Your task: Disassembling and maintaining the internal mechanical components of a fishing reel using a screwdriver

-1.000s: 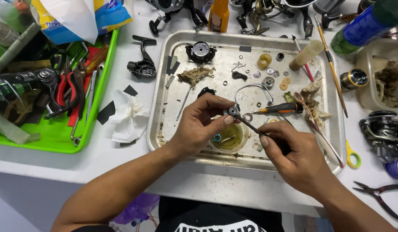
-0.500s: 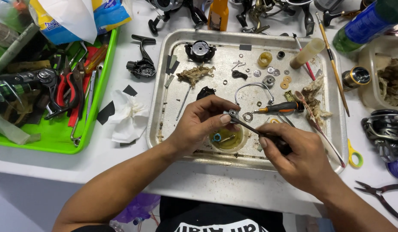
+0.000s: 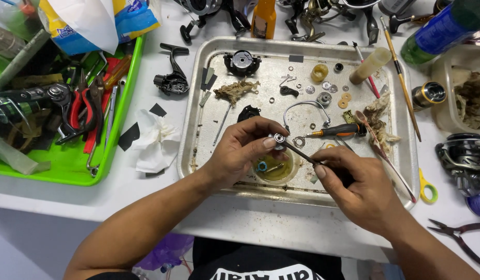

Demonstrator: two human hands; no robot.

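— What do we have in our left hand (image 3: pixel 240 150)?

— A small silver ring-shaped part, a bearing (image 3: pixel 279 138) by the look of it, pinched between thumb and fingertips. The hand is closed tight on it, just above the metal tray (image 3: pixel 198 103).

— And our right hand (image 3: pixel 362 189)?

— It is closed around a thin dark tool (image 3: pixel 302 154), held like a pen. The tool's tip meets the bearing; whether it goes into the hole we cannot tell.

— What lies under our hands?

— A small cup (image 3: pixel 275 170) of yellowish liquid stands on the tray right below the bearing, with a blue bit and a screw in it.

— And nearby on the tray?

— An orange-handled screwdriver (image 3: pixel 336 131) lies just beyond our right hand, beside a bent wire bail (image 3: pixel 304 106). Washers and small rings are scattered farther back, near a black round housing (image 3: pixel 242 61) at the far edge.

— Off the tray?

— A green bin (image 3: pixel 68 166) with red pliers (image 3: pixel 80 111) sits to our left, a crumpled tissue (image 3: pixel 154 142) between it and the tray. A reel (image 3: pixel 465 161) rests to our right.
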